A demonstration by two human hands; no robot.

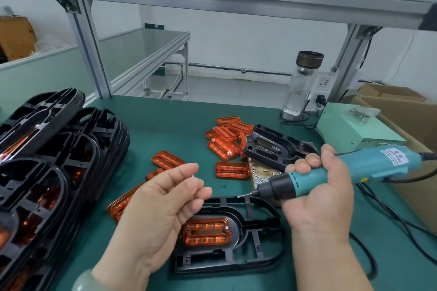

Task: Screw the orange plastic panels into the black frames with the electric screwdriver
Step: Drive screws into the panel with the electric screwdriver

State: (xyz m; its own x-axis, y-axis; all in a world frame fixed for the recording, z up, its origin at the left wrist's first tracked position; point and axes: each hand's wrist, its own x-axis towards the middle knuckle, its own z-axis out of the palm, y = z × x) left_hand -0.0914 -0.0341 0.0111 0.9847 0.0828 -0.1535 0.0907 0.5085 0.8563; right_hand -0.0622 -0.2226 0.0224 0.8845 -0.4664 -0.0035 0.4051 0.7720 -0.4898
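Screwdriver in upturned right hand

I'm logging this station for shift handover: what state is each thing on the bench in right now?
electric screwdriver, gripped in right hand, bit toward left hand.
screw, pinched in left hand, it seems.
black frame, flat on the mat.
orange panel, seated in that frame.
loose panels, heaped, unmounted.
stacked frames, leaning, panels fitted.
bottle, upright, capped.
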